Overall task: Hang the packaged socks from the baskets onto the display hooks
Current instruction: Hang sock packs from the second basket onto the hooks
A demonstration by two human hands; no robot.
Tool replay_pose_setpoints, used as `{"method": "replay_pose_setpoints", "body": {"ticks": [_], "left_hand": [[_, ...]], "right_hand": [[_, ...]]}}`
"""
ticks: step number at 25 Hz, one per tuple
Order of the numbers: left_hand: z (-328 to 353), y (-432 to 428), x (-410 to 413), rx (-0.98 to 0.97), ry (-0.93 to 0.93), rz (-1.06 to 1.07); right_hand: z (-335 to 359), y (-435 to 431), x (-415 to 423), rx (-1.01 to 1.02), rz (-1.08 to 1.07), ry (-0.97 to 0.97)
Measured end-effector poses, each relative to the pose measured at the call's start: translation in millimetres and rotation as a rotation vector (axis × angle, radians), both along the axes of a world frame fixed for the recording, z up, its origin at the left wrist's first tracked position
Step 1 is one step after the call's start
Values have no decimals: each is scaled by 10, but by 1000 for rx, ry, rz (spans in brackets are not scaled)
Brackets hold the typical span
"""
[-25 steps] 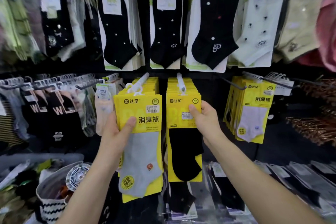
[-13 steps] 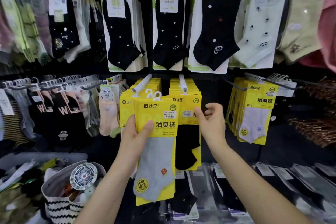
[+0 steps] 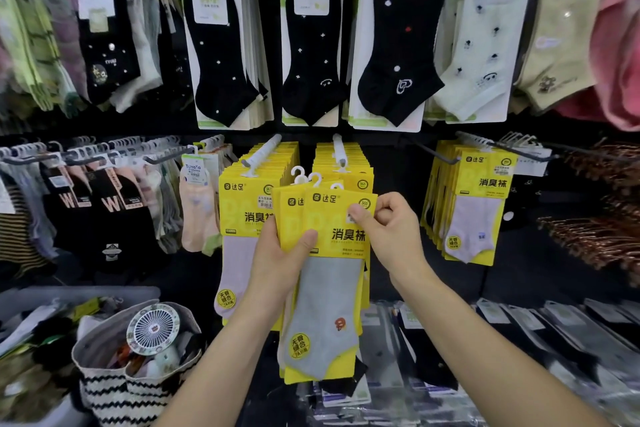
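Note:
I hold a small fanned stack of yellow sock packs (image 3: 329, 274) with grey socks in front of the display. My left hand (image 3: 284, 256) grips the stack from its left side, thumb across the front card. My right hand (image 3: 388, 229) pinches the top right corner of the front pack. White hanger loops stick up from the packs. Behind them two white display hooks (image 3: 263, 149) (image 3: 338, 149) carry rows of the same yellow packs; the right row is mostly hidden by the held stack.
A woven zigzag basket (image 3: 117, 388) with a small white fan (image 3: 152, 328) stands at lower left. More yellow packs (image 3: 478, 204) hang to the right. Black and pale socks hang above, dark socks on the left rail, flat packs lie at lower right.
My left hand carried the grey sock packs rightwards, in front of the right hook's row. My right hand left the hanging black-sock pack and closed on the held stack's top corner.

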State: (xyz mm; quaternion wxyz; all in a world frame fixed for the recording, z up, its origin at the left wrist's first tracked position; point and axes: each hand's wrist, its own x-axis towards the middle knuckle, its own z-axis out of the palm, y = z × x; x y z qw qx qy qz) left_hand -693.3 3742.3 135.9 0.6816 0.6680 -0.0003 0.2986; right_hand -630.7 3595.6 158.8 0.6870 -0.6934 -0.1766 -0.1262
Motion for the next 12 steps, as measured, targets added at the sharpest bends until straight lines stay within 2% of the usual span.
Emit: {"method": "replay_pose_setpoints", "body": {"ticks": [4,7,10,12], "left_hand": [[-48,-54,38,83,31,40],[-82,-95,61,115,43,15],[-116,-113,76,110,53,4],[-134,-121,79,100,51,-19]], "right_hand": [[189,-116,62,-140,68,-110],[330,-186,97,-371,61,-228],[382,-226,120,-545,101,-229],[414,-259,165,-593,67,-216]]}}
